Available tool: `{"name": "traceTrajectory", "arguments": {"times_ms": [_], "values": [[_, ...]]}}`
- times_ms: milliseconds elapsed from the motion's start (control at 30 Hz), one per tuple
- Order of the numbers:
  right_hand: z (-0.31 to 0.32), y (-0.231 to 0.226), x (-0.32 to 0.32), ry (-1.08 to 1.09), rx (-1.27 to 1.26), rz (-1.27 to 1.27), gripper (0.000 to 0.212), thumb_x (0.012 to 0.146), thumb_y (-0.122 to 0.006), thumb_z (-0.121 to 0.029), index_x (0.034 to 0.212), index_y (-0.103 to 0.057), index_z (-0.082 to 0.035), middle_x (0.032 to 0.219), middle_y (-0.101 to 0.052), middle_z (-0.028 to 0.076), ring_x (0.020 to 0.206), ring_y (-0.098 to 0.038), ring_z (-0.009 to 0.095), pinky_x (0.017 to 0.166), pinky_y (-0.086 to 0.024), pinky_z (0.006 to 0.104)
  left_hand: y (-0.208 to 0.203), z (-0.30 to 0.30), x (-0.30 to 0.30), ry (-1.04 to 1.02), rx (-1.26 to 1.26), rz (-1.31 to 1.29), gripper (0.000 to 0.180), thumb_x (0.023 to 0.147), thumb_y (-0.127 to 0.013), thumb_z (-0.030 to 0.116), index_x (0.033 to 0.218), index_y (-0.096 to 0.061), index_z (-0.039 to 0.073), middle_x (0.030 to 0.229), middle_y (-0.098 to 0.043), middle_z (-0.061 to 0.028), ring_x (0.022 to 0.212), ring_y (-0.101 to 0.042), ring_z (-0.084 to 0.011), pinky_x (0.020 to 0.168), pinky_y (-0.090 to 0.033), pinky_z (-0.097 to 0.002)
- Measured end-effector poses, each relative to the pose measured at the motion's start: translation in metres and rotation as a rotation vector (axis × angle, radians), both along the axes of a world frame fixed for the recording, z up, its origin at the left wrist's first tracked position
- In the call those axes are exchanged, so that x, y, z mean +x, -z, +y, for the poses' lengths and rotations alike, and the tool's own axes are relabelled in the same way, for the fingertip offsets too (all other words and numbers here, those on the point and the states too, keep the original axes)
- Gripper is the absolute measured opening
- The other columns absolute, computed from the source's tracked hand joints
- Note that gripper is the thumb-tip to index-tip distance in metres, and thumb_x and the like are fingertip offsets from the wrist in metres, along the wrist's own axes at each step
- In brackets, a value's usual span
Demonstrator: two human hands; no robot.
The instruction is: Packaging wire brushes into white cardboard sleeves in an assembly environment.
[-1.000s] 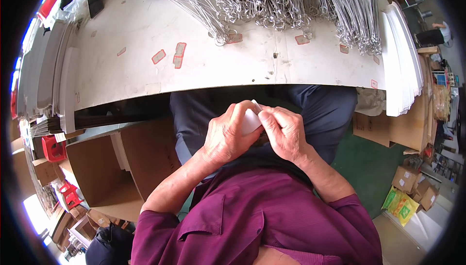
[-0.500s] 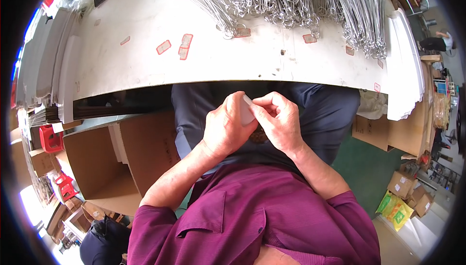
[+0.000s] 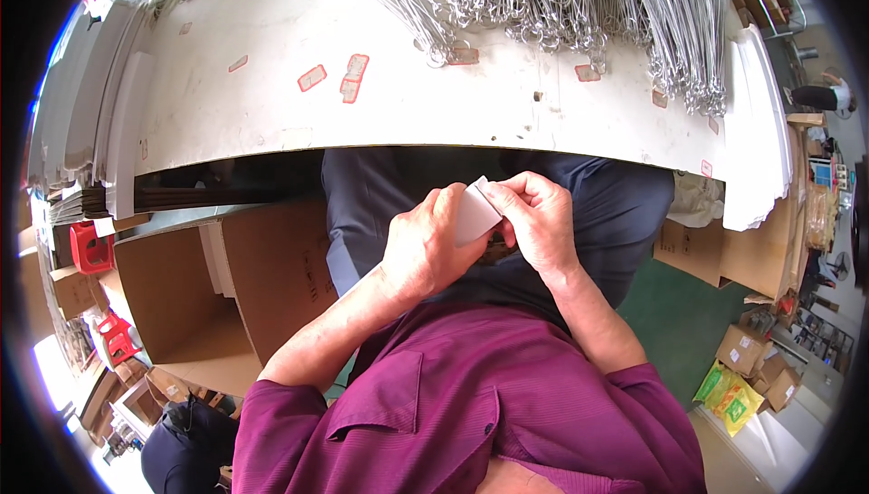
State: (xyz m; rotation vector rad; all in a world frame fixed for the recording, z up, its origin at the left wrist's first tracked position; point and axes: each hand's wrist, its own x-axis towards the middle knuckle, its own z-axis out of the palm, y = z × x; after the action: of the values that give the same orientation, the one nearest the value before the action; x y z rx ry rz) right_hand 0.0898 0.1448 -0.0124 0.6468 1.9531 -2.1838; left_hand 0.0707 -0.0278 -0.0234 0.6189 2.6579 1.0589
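Over my lap, just below the table edge, I hold a small white box (image 3: 474, 218) that looks like folded card. My left hand (image 3: 425, 239) wraps round its lower left side, fingers closed. At its upper right end, my right hand (image 3: 539, 221) pinches an edge or flap between thumb and fingers. The underside of the box and some of my fingertips are hidden. On the white table (image 3: 262, 123) ahead lies a large heap of thin metal wire brushes (image 3: 543, 5) with looped ends. A few dark bristle ends show at its left.
An open cardboard box (image 3: 190, 304) stands left of my legs. Stacks of white card sheets (image 3: 756, 132) line the table's right end, and more card (image 3: 118, 105) its left end. A red stool (image 3: 118, 338) is at far left. Another person (image 3: 819, 96) is at far right.
The white box has turned so that more of its flat face shows. My right hand has shifted slightly right, still pinching its upper end. My left hand keeps its grip.
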Motion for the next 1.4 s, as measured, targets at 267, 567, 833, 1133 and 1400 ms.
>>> {"name": "traceTrajectory", "arguments": {"times_ms": [267,567,833,1133,1400], "values": [[-0.007,0.013,0.004,0.045,0.212,0.186,0.017,0.096,-0.076,-0.011,0.085,-0.069,0.0,0.071,-0.069,0.002,0.06,-0.058,0.002,0.051,-0.045,0.0202,0.003,0.0,0.003,-0.019,0.064,0.059,0.057,0.075,-0.085,0.023,0.122,-0.061,0.0,0.103,-0.071,-0.0187,0.089,-0.073,-0.0363,0.074,-0.061,-0.0444],[-0.016,0.019,0.016,-0.011,0.433,0.407,0.02,0.095,-0.075,-0.012,0.109,-0.074,0.002,0.089,-0.074,0.011,0.075,-0.07,0.012,0.065,-0.054,0.0278,0.004,-0.001,-0.001,-0.042,0.126,0.093,0.06,0.075,-0.084,0.026,0.123,-0.061,-0.002,0.103,-0.071,-0.0183,0.085,-0.074,-0.0366,0.072,-0.062,-0.0443],[-0.024,0.015,0.016,-0.138,0.473,0.512,0.042,0.093,-0.074,-0.008,0.132,-0.063,0.006,0.114,-0.074,0.024,0.106,-0.074,0.03,0.088,-0.059,0.0339,0.01,-0.005,-0.005,-0.056,0.181,0.099,0.057,0.077,-0.082,0.024,0.124,-0.061,-0.001,0.103,-0.071,-0.0188,0.085,-0.074,-0.0373,0.072,-0.062,-0.0439],[-0.026,0.012,0.01,-0.124,0.446,0.5,0.035,0.095,-0.064,0.003,0.13,-0.065,0.008,0.117,-0.074,0.021,0.104,-0.074,0.022,0.087,-0.058,0.0311,-0.004,-0.009,-0.007,-0.055,0.203,-0.01,0.058,0.077,-0.082,0.021,0.126,-0.059,0.002,0.104,-0.07,-0.0224,0.092,-0.071,-0.0411,0.075,-0.06,-0.0468],[-0.017,-0.013,-0.02,-0.124,0.117,0.442,0.032,0.101,-0.064,-0.005,0.131,-0.063,0.006,0.113,-0.072,0.013,0.092,-0.068,0.016,0.081,-0.057,0.0302,-0.051,-0.114,-0.016,-0.056,0.293,-0.545,0.029,0.089,-0.077,0.014,0.113,-0.07,-0.001,0.095,-0.072,-0.0111,0.089,-0.067,-0.0159,0.082,-0.054,-0.0327]]}}
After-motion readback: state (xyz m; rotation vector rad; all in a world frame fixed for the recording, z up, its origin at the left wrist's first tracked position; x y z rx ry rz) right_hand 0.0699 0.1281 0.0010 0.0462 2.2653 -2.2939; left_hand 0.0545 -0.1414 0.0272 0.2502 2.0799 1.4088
